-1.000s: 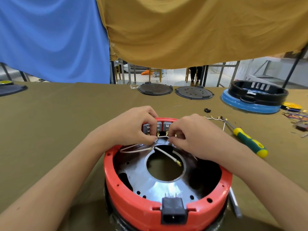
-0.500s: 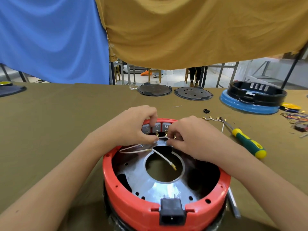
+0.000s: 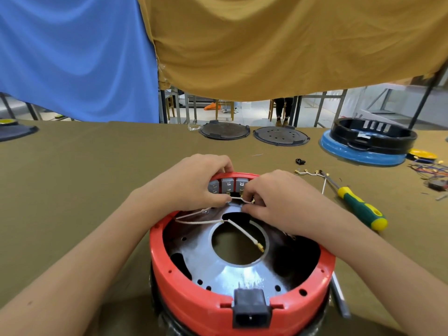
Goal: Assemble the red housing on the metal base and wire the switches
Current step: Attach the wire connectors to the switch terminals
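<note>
- Your left hand [image 3: 191, 185] and right hand [image 3: 276, 202] meet at the far wall of the red housing [image 3: 169, 282], which sits on the metal base [image 3: 230, 270] near the front edge of the bench [image 3: 84, 170].
- Left fingers curl round and pinch the white wire [image 3: 240, 229] just under the switches [image 3: 229, 185]. Right fingers curl and pinch the same wire run beside the gold terminals. Neither hand is spread wide.
- The switches stand side by side in the far wall, tabs facing inward. One wire branch lies loose across the centre hole, its gold connector unattached.
- Step in hand, as I judge it: seating a connector on a switch tab.
- Hold the connector by its metal sleeve, not by the wire; line it square to the tab before you push.
- Brace the switch body with your left hand so it does not pop out of the wall.
- Push straight; a skewed push likely bends the tab.
- Keep the loose branch out of the way so it does not snag under your palm.
- The screwdriver [image 3: 361, 209] lies to your right, well apart from the housing; a spare wire set [image 3: 308, 172] lies by its tip.
- Writing: no brand, label or text is legible on the housing, the black socket [image 3: 251, 309] or the screwdriver.
</note>
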Demonstrator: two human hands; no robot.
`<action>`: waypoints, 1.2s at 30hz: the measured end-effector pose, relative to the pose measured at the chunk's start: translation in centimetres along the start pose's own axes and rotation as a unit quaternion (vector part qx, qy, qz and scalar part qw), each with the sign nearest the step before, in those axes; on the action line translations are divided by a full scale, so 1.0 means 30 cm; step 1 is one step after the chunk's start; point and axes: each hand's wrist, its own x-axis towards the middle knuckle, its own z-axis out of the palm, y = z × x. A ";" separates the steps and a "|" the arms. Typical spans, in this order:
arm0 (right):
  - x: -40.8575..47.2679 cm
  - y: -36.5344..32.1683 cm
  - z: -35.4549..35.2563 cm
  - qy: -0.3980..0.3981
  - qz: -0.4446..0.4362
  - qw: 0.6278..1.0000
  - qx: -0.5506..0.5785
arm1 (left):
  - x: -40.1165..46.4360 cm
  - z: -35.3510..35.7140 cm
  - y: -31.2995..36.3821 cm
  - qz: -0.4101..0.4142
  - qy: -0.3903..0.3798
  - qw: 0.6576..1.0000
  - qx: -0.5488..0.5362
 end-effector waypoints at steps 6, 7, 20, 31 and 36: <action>-0.004 0.002 0.002 0.013 -0.004 1.000 -0.004 | -0.022 -0.002 0.003 0.001 0.000 0.997 -0.078; -0.004 0.002 0.002 0.014 -0.004 1.000 -0.002 | -0.026 -0.002 0.003 0.001 0.003 0.996 -0.091; -0.010 -0.002 -0.006 0.012 -0.024 1.000 0.004 | -0.037 0.000 -0.005 -0.030 -0.013 0.996 -0.083; -0.017 -0.004 -0.007 0.020 -0.021 0.999 0.020 | -0.042 -0.001 -0.005 -0.029 -0.015 0.994 -0.106; -0.020 0.003 -0.010 0.020 -0.020 0.998 0.054 | -0.037 -0.002 -0.005 -0.016 -0.018 0.995 -0.094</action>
